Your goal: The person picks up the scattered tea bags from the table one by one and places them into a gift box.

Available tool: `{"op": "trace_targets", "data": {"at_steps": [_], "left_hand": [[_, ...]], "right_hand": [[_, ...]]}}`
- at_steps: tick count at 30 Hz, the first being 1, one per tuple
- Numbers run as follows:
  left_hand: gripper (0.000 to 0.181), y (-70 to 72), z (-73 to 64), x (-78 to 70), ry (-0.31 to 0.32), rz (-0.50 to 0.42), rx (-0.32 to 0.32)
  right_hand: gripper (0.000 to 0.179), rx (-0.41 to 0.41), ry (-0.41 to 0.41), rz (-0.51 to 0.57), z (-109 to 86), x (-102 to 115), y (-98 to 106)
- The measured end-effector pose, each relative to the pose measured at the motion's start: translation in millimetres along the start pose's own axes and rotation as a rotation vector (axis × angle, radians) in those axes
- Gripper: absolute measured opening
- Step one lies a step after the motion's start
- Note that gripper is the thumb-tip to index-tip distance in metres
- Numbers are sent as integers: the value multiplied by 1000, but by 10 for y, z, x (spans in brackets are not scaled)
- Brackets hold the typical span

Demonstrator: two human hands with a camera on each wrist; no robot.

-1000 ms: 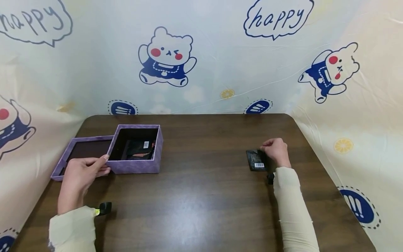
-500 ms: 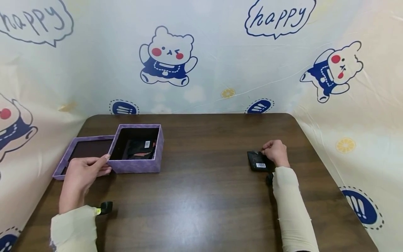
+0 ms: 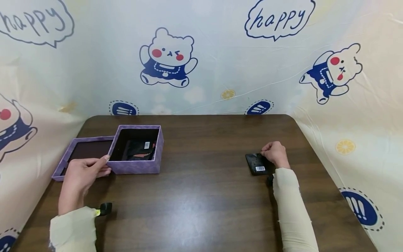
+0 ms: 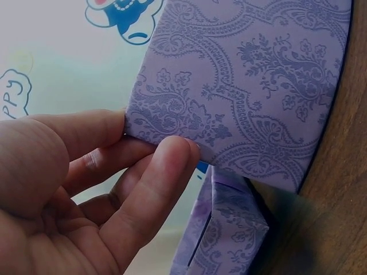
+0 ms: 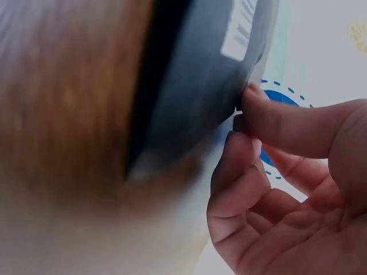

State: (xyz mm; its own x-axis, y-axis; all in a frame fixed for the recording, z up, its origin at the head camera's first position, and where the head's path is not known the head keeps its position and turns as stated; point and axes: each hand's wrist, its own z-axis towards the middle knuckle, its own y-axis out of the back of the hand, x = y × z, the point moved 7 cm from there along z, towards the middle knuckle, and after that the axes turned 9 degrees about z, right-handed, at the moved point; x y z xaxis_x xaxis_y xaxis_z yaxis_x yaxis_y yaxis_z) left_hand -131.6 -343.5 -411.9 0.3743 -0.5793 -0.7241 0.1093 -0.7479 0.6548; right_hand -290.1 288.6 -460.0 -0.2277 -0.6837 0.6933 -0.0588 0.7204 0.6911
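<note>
My left hand (image 3: 83, 175) grips the near left corner of an open purple box (image 3: 135, 168), thumb and fingers on its patterned wall. In the left wrist view the fingertips pinch this box corner (image 4: 229, 103). Inside the box lie several flat black packets (image 3: 138, 150), one with a white barcode label. At the table's right side my right hand (image 3: 276, 154) pinches the edge of a black packet (image 3: 255, 163) bearing a barcode. In the right wrist view this black packet (image 5: 195, 80) is blurred, its edge between thumb and finger.
A purple lid (image 3: 64, 165), dark inside, lies against the box's left side, partly behind my left hand. The brown wooden table (image 3: 189, 196) stretches between my hands. Behind it hangs a pale printed cloth (image 3: 214, 63) with bears.
My right hand and the black packet it pinches have shifted slightly towards me. The left hand, the box and the lid stay in place.
</note>
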Motion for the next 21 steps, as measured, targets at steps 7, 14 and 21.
{"op": "trace_targets", "data": {"at_steps": [7,14,21], "left_hand": [[65,4,-10,18,14,-15,-5],[65,21,-14,26,28,-14,1],[66,0,6,31,35,-33,14]], "right_hand": [[16,48,6,-2,-12,13,-15],[14,87,-38,-16,-36,-24,-35],[15,117,-51,-9,-51,-35,-35]]}}
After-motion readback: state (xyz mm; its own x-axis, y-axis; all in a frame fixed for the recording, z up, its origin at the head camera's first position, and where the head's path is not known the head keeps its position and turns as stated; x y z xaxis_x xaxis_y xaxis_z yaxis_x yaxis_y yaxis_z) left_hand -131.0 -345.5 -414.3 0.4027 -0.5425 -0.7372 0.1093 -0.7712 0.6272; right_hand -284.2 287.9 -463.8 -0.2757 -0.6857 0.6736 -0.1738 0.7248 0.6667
